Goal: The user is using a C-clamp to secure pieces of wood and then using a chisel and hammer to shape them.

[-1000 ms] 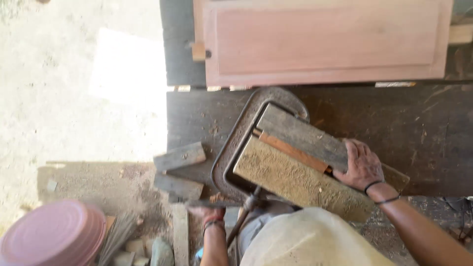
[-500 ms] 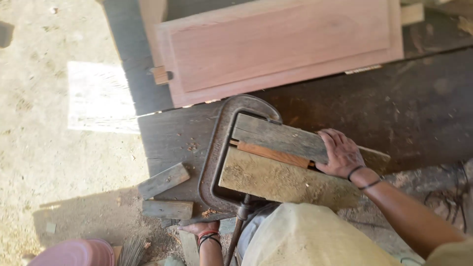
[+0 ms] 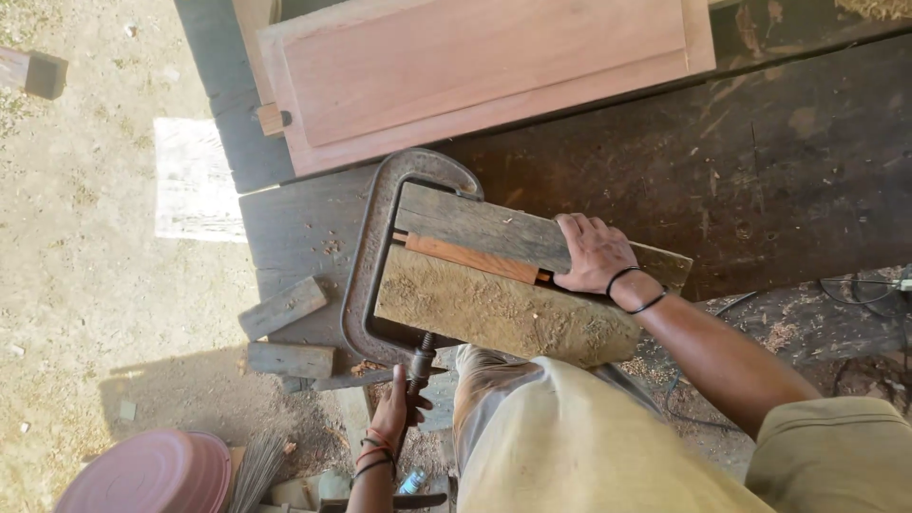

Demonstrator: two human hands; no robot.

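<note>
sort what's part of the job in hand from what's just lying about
In hand: clamp, its screw handle in the left hand; stacked boards under the right hand.

Lying about: panel door, two wood offcuts, pink lid, brush, cable.

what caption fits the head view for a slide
Left hand on the screw handle of a rusty C-clamp squeezing stacked boards, right hand steadying them on a dark workbench.
</note>
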